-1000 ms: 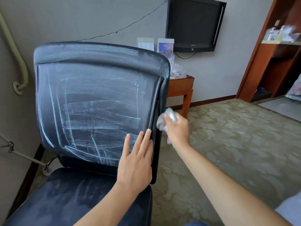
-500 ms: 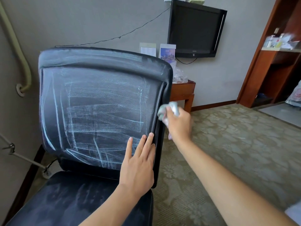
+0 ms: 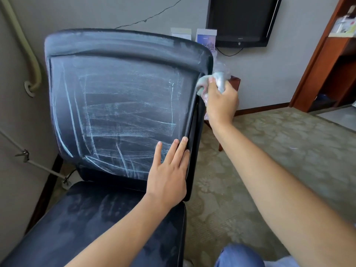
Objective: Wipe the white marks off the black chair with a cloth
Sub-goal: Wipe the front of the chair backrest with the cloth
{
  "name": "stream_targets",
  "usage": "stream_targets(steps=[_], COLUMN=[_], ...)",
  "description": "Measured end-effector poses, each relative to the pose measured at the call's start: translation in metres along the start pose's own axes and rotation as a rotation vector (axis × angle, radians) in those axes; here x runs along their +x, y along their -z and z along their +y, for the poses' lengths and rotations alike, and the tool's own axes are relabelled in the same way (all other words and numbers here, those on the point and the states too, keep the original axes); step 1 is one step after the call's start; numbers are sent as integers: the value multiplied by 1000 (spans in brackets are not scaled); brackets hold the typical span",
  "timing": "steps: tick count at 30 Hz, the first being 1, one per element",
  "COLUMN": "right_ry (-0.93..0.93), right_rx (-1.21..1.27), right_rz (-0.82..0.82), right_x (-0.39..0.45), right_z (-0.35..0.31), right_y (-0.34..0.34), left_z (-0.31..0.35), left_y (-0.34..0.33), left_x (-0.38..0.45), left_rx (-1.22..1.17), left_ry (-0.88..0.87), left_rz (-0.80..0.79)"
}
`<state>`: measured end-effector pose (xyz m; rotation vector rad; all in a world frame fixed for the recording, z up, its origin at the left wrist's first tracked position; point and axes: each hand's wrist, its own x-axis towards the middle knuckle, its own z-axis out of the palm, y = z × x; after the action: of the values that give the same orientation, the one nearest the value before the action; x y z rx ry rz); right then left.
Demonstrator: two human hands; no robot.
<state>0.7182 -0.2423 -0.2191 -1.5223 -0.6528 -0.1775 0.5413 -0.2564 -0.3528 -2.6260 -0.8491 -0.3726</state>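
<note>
Head view: right hand (image 3: 221, 102) grips the cloth (image 3: 211, 80) at the chair (image 3: 123, 105) edge, flat left hand (image 3: 169, 174) bracing; firm overlapping strokes should lift the marks (image 3: 127, 120).

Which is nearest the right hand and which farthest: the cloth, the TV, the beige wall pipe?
From the right hand, in the head view:
1. Cloth, gripped in its fingers at the chair's right edge.
2. TV, on the wall above.
3. Beige wall pipe, far left.

Grey walls (image 3: 289, 54) carry a black television (image 3: 240, 20); patterned beige carpet (image 3: 279, 151) covers the floor beside wooden shelving (image 3: 331, 64).
</note>
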Motion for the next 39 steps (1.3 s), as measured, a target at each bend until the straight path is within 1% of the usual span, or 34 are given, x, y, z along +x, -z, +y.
stream_targets(steps=[2, 5, 8, 10, 13, 15, 17, 20, 22, 23, 25, 27, 29, 30, 34, 35, 37, 39], right_ry=[-72, -299, -407, -468, -535, -550, -489, -210, -95, -74, -107, -203, -317, -346, -406, -445, -488, -435], right_rx=[0, -11, -55, -98, -151, -100, 58, 249, 254, 246, 231, 189, 136, 114, -68, -82, -21, 132], right_rz=[-28, -118, -195, -246, -324, -295, -183, -114, -82, -65, -67, -108, -145, -164, -364, -385, -357, -250], right_x=[-41, -105, -157, -175, -174, -166, -150, -114, -99, -101, -129, -168, -195, -202, -209, -210, -205, -182], right_z=[42, 105, 153, 173, 182, 178, 159, 116, 103, 106, 124, 145, 162, 169, 191, 193, 183, 160], right_y=[0, 6, 11, 12, 20, 28, 32, 27, 21, 18, 16, 12, 10, 10, 23, 27, 32, 30], left_z=[1, 2, 2, 2, 4, 5, 3, 7, 16, 23, 34, 37, 35, 35, 34, 35, 37, 41], left_y=[0, -7, -28, -49, -88, -111, -131, -144, -152, -158, -166, -170, -170, -166, -151, -149, -151, -155], left_x=[-3, -17, -46, -71, -106, -125, -138, -138, -137, -139, -143, -144, -142, -138, -118, -117, -123, -130], left_rx=[-10, -50, -121, -175, -218, -243, -247, -280, -293, -290, -284, -275, -235, -234, -237, -230, -237, -248], left_ry=[2, -21, -38, -17, 31, 28, -2, 13, 55, 81, 112, 136, 137, 140, 146, 142, 141, 143], left_rz=[10, 59, 101, 53, -88, -218, -300, -429, -540, -586, -582, -568, -592, -613, -620, -629, -661, -711])
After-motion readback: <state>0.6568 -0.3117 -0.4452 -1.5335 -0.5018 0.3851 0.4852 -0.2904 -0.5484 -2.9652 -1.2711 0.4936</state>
